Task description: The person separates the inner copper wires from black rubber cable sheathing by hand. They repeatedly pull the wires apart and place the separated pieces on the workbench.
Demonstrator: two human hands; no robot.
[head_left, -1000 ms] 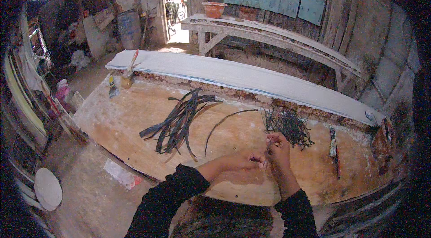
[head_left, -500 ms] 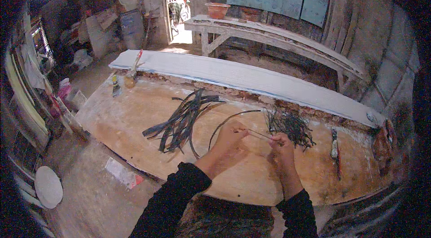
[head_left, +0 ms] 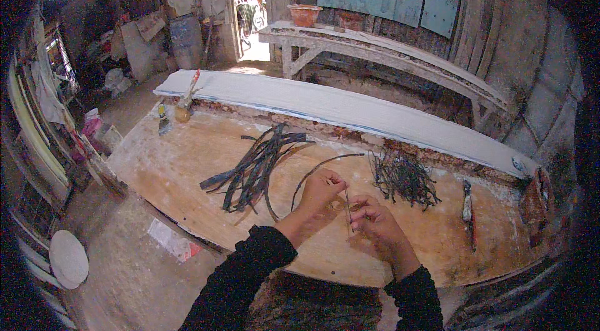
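Note:
A thin dark strip (head_left: 348, 207) hangs almost upright between my hands, over the middle of the wooden board. My left hand (head_left: 322, 190) pinches its upper end. Lower down, the curled fingers of my right hand (head_left: 377, 223) close on the strip near its bottom end. Left of my hands lies a loose bundle of flat black strips (head_left: 259, 168). One single curved strip (head_left: 315, 168) lies just behind my left hand. Beyond my right hand is a tangled heap of short, thin black pieces (head_left: 406, 181).
The wooden board (head_left: 175, 168) has a long white-covered ledge (head_left: 350, 109) along its back. A knife-like tool (head_left: 467, 209) lies at the right, a brush (head_left: 187, 97) and a small scraper (head_left: 164, 120) at the far left. Behind stands a bench (head_left: 375, 50) with a clay pot (head_left: 304, 15).
The strip has turned from nearly level to nearly upright. My right hand has moved left and down, closer to my left hand, which stays almost in place.

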